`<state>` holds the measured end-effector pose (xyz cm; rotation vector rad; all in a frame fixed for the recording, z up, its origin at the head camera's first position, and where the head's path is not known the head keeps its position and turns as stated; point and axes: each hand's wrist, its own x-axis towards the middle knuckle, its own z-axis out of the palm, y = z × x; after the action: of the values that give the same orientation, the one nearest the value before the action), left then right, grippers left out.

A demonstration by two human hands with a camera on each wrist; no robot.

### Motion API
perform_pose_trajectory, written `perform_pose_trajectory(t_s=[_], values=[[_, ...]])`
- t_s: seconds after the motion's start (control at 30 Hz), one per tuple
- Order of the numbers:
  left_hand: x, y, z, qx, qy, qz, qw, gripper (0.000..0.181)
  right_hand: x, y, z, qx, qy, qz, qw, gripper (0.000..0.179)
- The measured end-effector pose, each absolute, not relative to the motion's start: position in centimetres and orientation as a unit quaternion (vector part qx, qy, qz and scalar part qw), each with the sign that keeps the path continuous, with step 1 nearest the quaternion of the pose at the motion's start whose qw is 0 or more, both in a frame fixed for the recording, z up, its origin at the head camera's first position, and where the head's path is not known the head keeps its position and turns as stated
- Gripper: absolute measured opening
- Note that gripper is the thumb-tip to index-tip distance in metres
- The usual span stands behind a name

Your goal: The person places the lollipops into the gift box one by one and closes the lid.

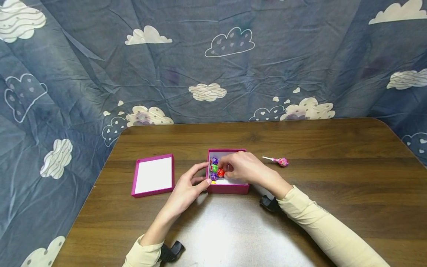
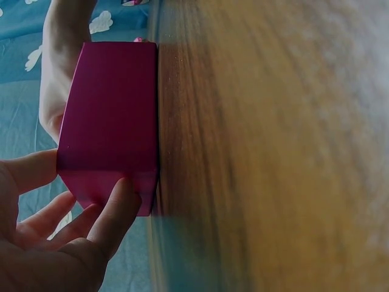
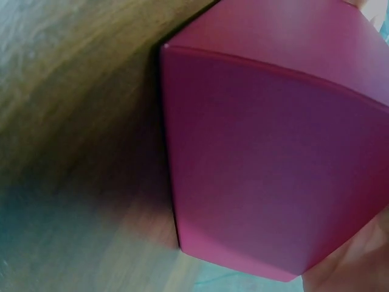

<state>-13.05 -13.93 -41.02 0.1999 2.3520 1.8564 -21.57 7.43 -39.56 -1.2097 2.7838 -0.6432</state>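
A pink box (image 1: 228, 188) stands open on the table with several wrapped lollipops inside, in purple, green and yellow along its left end. My left hand (image 1: 185, 191) holds that end, fingers on the side wall and thumb at the near corner. In the left wrist view, fingertips (image 2: 121, 194) press against the box (image 2: 115, 109). Over the box reaches my right hand (image 1: 245, 168), its thumb and fingers curled down inside at a red lollipop (image 1: 220, 172). The right wrist view shows mostly the outer wall of the box (image 3: 273, 158), and the fingertips are hidden there.
A pink lid (image 1: 154, 174) with a white inside lies left of the box. One pink-wrapped lollipop (image 1: 282, 162) lies to the right, its white stick pointing left. The brown wooden table (image 1: 333, 178) ends at a blue cloud-patterned cloth (image 1: 186, 74).
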Motion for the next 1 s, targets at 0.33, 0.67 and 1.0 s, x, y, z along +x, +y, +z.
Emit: perform_pose_trajectory(t_s=[0.33,0.67,1.0], values=[[-13.0,-13.9,-41.1,0.073,0.780,0.617,0.070,0.051,-21.5,7.8,-38.8,-0.400,0.883,-0.243,0.032,0.021],[-13.1,-13.9,-41.1,0.067,0.784,0.613,0.066,0.051,-21.0,10.1,-37.4,-0.387,0.839,-0.380,-0.027,0.023],[-13.0,-13.8,-41.1,0.067,0.782,0.616,0.063,0.051,-20.2,14.5,-35.9,-0.333,0.850,-0.408,-0.019,0.021]])
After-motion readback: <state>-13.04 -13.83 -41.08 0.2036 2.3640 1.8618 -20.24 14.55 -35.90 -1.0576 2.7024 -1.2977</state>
